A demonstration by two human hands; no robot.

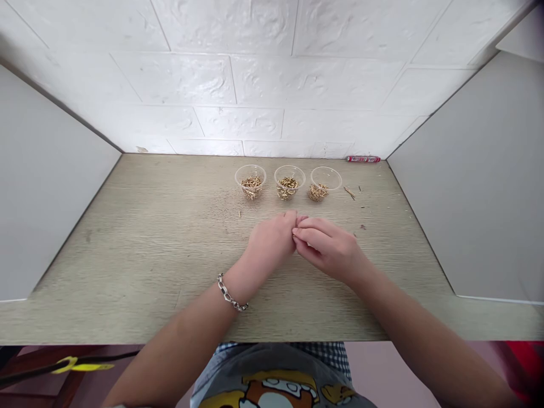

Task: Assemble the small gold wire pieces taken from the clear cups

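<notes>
Head view: we have the left hand (272, 238) and right hand (326, 245) meeting over the table (148, 243), touching each other. Right fingers (312, 241) are bent, tips drawn together at the left hand's edge; the left ones are mostly hidden behind that hand. We can't tell whether either set grasps anything. Just beyond the hands we get three clear cups in a row: left cup (250, 170), middle cup (289, 171), right cup (327, 178), all upright, small gold-coloured pieces (251, 186) heaped low in each. We log one loose piece (239, 214) on the table, nearer us than the left cup, plus thin sticks (349, 193) right of the right cup. Red tube (362, 159) lies by the wall (263, 79); chain bracelet (226, 293) sits on the left arm (191, 334).
</notes>
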